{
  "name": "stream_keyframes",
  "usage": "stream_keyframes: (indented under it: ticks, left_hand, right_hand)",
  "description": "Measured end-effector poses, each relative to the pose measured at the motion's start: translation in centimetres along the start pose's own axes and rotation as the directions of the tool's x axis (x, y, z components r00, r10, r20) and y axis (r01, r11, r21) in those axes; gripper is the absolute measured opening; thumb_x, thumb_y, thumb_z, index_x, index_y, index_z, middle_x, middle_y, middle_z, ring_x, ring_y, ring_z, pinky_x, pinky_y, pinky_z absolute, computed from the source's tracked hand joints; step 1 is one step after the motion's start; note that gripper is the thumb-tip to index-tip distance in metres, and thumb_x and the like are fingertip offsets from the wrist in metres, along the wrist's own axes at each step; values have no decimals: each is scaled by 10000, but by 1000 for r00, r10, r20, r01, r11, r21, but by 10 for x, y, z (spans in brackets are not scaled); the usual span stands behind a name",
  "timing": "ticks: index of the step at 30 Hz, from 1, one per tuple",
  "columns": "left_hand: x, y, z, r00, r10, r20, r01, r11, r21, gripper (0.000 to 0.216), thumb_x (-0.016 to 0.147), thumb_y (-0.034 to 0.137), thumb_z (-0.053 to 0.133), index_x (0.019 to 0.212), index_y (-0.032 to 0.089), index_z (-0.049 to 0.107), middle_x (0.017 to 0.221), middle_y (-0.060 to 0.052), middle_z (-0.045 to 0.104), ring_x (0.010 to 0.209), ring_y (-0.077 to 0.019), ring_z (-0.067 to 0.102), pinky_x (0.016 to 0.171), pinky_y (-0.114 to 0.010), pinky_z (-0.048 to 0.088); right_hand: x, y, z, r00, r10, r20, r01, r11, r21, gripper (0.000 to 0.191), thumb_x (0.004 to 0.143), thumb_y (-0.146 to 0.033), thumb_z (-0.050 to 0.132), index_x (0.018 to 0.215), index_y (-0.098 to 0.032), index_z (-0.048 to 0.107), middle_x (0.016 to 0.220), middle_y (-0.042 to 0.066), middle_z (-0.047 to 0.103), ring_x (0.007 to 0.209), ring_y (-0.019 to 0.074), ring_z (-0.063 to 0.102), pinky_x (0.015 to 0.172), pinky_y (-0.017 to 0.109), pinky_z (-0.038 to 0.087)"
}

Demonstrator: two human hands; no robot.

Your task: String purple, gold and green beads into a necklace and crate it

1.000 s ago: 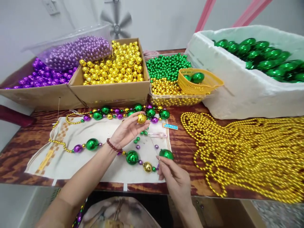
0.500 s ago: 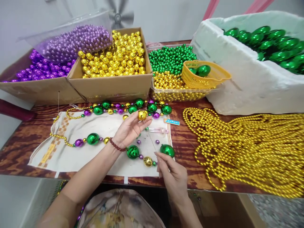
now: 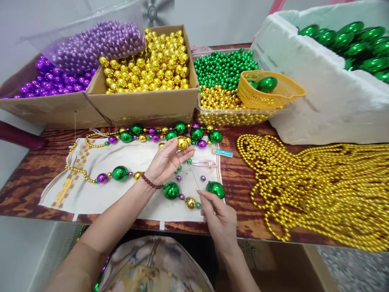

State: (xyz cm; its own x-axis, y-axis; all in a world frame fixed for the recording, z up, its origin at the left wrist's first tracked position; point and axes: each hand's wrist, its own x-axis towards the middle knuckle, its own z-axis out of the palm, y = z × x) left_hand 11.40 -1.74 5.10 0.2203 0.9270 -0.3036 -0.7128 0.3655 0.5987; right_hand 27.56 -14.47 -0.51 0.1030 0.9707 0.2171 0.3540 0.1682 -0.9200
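Observation:
My left hand (image 3: 162, 164), palm up with a dark red bead bracelet at the wrist, pinches a round gold bead (image 3: 182, 143) between thumb and fingers. A thin thread (image 3: 191, 172) runs down from that bead to my right hand (image 3: 220, 217), whose thumb and forefinger are closed on it; whether it ends in a needle I cannot tell. On the white cloth (image 3: 106, 198) lies a partly strung necklace with a green bead (image 3: 171, 190), a purple bead (image 3: 102, 178) and smaller gold ones. A large green bead (image 3: 215, 189) rests beside my right fingers.
Behind stand a box of gold beads (image 3: 139, 99), a box of purple beads (image 3: 57, 109), a clear tub (image 3: 234, 118), a yellow basket (image 3: 273, 97) and a white foam box (image 3: 328, 109). Gold bead strands (image 3: 316, 190) cover the right side. A hair clip (image 3: 208, 164) lies on the cloth.
The view has shifted slightly, so the table and boxes sit a little differently in it. Both hands keep nearly the same pose, with the gold bead and thread still held.

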Motion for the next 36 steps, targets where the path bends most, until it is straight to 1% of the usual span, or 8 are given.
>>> stream_keyframes:
  ticks: [15, 19, 22, 25, 28, 31, 34, 36]
  left_hand:
    - [-7, -8, -1, 1000, 7, 12, -7, 999, 39, 137, 882, 202, 690, 999, 159, 631, 978, -50, 709, 914, -207, 738, 1026, -466, 512]
    - [-23, -23, 1, 998, 7, 55, -15, 989, 150, 219, 841, 238, 738, 1037, 189, 651, 1008, -42, 700, 923, -206, 725, 991, -447, 520]
    - [-29, -26, -4, 987, -27, 159, -36, 924, 381, 262, 824, 223, 748, 1079, 198, 695, 1083, -67, 695, 986, -200, 687, 967, -364, 504]
    - [-21, -15, -22, 974, 102, 202, -210, 739, 640, 299, 860, 222, 696, 1158, 223, 697, 1142, -79, 684, 1026, -193, 634, 947, -313, 469]
    - [-4, -1, -47, 935, 175, 309, -348, 278, 895, 135, 891, 218, 628, 983, 203, 726, 981, -77, 676, 922, -205, 583, 924, -349, 429]
    - [8, 6, -63, 853, -171, 492, -519, -190, 834, 164, 911, 194, 556, 839, 180, 703, 858, -75, 626, 839, -214, 516, 890, -378, 391]
    - [13, 5, -65, 720, -434, 541, -691, -379, 615, 182, 929, 199, 514, 877, 177, 688, 927, -91, 619, 891, -235, 484, 855, -379, 364]
    - [16, 1, -63, 677, -510, 531, -736, -458, 498, 145, 907, 178, 534, 872, 179, 674, 956, -99, 616, 947, -257, 463, 839, -382, 344]
  right_hand:
    - [0, 4, 7, 993, 108, 53, -111, 992, 62, 238, 977, -292, 521, 1041, -176, 719, 555, -37, 589, 411, 95, 533, 419, 197, 447]
    - [10, 2, 14, 994, 105, 36, -108, 989, 101, 221, 982, -292, 518, 1048, -182, 698, 569, -40, 586, 434, 94, 540, 449, 201, 461]
    - [21, -4, 15, 989, 148, 6, -147, 975, 168, 188, 977, -304, 533, 1008, -189, 679, 584, -43, 573, 456, 91, 539, 467, 200, 463]
    - [31, -9, 9, 974, 222, -38, -201, 933, 299, 167, 963, -329, 556, 957, -190, 649, 615, -42, 569, 471, 88, 531, 467, 201, 458]
    - [33, -11, -1, 961, 272, -48, -226, 873, 433, 142, 944, -326, 575, 949, -194, 624, 629, -47, 555, 475, 86, 519, 452, 198, 441]
    - [29, -10, -7, 961, 276, -18, -234, 847, 477, 124, 934, -303, 581, 994, -199, 615, 644, -48, 553, 498, 93, 533, 479, 210, 463]
    - [24, -7, -7, 963, 271, 12, -244, 848, 471, 153, 933, -303, 585, 1040, -198, 614, 667, -35, 581, 517, 102, 559, 488, 219, 477]
    - [22, -5, -6, 965, 263, 17, -240, 849, 470, 168, 928, -310, 596, 1049, -195, 620, 690, -20, 616, 531, 108, 585, 482, 218, 476]
